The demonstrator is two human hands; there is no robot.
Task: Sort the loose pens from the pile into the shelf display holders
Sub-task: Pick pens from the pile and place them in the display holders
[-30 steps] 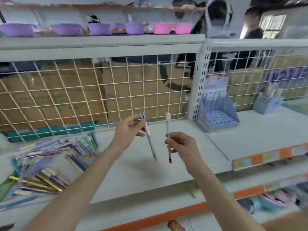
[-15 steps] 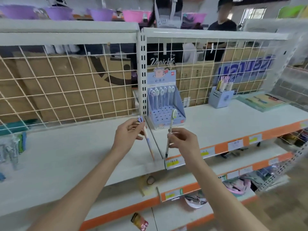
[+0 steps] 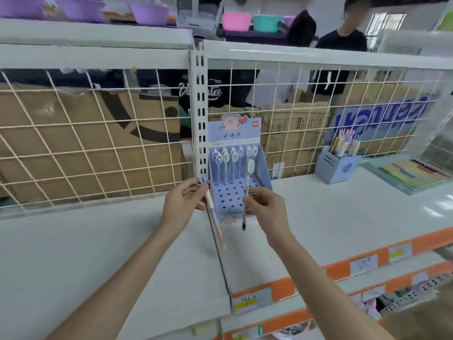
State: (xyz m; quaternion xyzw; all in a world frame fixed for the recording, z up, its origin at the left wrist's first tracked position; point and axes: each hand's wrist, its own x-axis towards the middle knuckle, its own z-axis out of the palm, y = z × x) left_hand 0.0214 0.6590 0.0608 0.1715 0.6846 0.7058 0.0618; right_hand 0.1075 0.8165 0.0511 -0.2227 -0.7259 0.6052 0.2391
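Your left hand [image 3: 182,204] mid-frame, fingers pinching a purple-topped pen [image 3: 212,212], tip slanting down, your right hand [image 3: 266,209] beside it, pinching a white-topped pen [image 3: 247,192] upright, right in front of the blue holder with holes [image 3: 239,192] on the white shelf [image 3: 343,217], small blue pen box [image 3: 337,168] far right

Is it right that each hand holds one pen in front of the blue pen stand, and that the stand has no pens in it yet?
Not quite. The head view shows the left hand and right hand each holding a pen, but the blue pen stand already holds a row of pens at its back.
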